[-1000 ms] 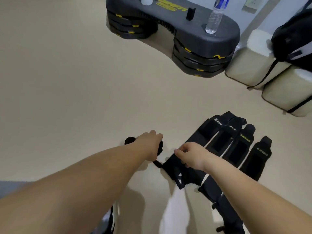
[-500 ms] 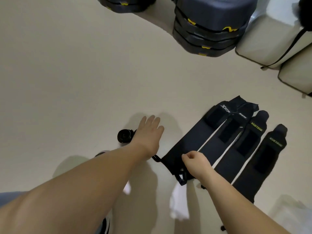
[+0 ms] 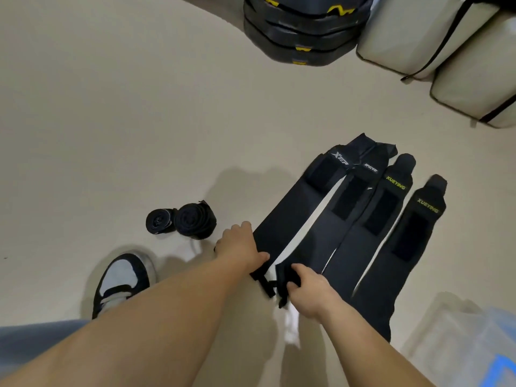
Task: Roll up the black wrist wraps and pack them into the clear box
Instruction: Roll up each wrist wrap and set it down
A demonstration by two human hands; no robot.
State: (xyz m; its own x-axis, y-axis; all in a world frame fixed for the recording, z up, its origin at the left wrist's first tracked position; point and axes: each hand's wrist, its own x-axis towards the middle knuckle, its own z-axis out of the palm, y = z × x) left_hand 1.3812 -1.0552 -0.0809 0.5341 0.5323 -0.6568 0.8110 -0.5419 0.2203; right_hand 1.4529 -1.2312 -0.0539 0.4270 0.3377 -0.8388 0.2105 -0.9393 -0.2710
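Four black wrist wraps are recorded lying flat and side by side on the beige floor (image 3: 111,107), right of centre. Their long axes are roughly parallel and run from the lower centre of the frame up toward the upper right, with the printed, tapered ends at the far upper right. The left hand (image 3: 241,247) is set on the near end of the leftmost wrap (image 3: 290,216); its fingers are curled together over the wrap's left edge and the thumb is laid across the fabric. The right hand (image 3: 307,291) is placed at the near end of the second wrap (image 3: 318,238), which is gripped by curled fingers; a narrow black loop (image 3: 264,284) is seen between the two hands. The third wrap (image 3: 363,247) and the fourth wrap (image 3: 402,263) are touched by neither hand. Two rolled wraps (image 3: 195,220) are noted left of centre, touching each other, spiral ends facing up. The clear box (image 3: 452,331) is located at the lower right corner, just beside the fourth wrap. A shoe (image 3: 122,277) is noted at lower left, stacked black weights (image 3: 301,29) at top centre, and pale cushions (image 3: 418,32) at upper right.
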